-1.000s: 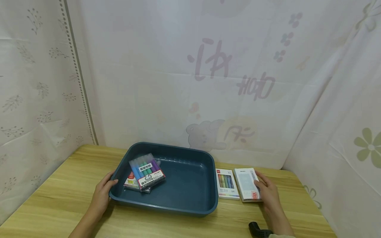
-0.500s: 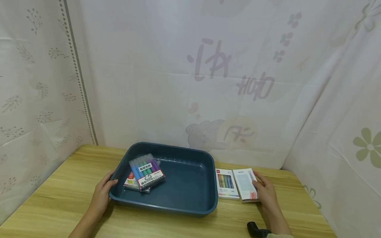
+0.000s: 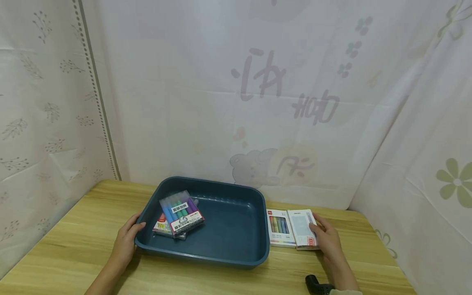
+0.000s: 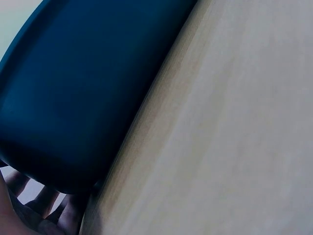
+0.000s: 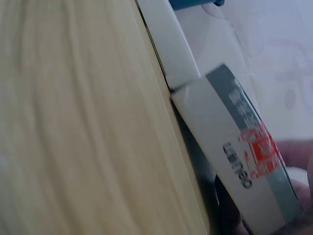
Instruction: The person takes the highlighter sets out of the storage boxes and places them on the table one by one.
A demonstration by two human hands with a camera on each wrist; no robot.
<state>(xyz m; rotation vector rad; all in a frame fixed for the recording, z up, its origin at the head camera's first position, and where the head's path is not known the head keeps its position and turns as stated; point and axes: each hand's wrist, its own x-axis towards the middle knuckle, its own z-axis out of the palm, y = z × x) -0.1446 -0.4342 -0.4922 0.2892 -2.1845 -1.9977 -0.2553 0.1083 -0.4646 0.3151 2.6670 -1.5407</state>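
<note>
My left hand (image 3: 125,239) grips the left end of a dark blue plastic tray (image 3: 232,225), with the thumb over the rim. In the left wrist view its fingers (image 4: 44,205) lie against the tray's outer wall. On the right, my right hand (image 3: 330,241) holds a white box (image 3: 303,225) with a pale panel and a red sticker. The right wrist view shows this box (image 5: 230,147) tilted, its right side raised off the table, its left edge touching a flat white box of coloured pens (image 3: 281,228). That pen box lies against the tray's right side.
Inside the tray's left half, a clear pack of highlighter pens (image 3: 183,211) rests on another pack (image 3: 162,226), mostly hidden. Everything stands on a wood-grain table (image 3: 177,278). Printed white curtains (image 3: 221,102) hang behind and at both sides. A black strap device (image 3: 318,285) sits on my right wrist.
My right hand has moved slightly left with the white box, closing the gap to the pen box. The left hand and tray have stayed in place.
</note>
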